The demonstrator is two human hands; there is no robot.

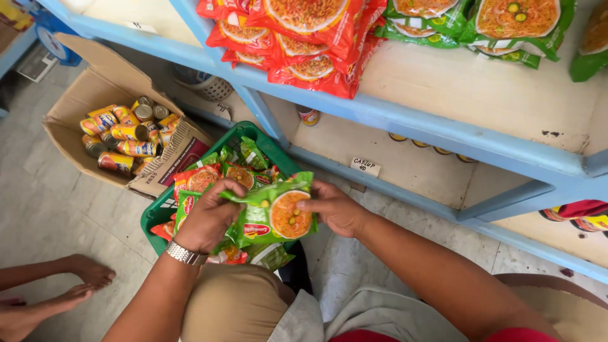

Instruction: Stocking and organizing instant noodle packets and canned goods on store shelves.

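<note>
Both hands (272,212) grip green noodle packets (278,215); crate (155,218) half hidden.

The packet (272,212) is bright green with an orange disc and a red patch. The crate (244,132) is dark green, the shelf frame (443,133) pale blue, its boards cream. The shelved packets (304,38) are red; the cans (126,136) yellow and red in a brown carton (95,82).

Single head-worn view, steeply downward and close over the hands (272,212), toward blue shelving (405,123).
</note>
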